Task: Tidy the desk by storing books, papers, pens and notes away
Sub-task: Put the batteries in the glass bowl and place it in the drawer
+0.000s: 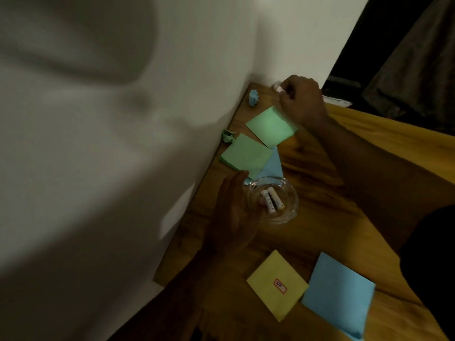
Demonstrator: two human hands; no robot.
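As I logged it from the remote station, the bench [320, 217] beside the wall [123, 119] carried the following.

- **Far end:** crumpled blue ball [254, 97]; far green pad [272, 126].
- **Middle:** crumpled green ball [227, 136] against the wall; second green pad [246, 155] overlapping a blue sheet [273, 166].
- **Near end:** yellow pad [275, 284] bearing a red-framed label, just left of a blue pad [339, 296].
- **Left hand [232, 207]:** grip curled round a glass dish [291, 205] holding white sticks [272, 200].
- **Right hand [304, 102]:** at the far end, grip pinching a white scrap [278, 86].
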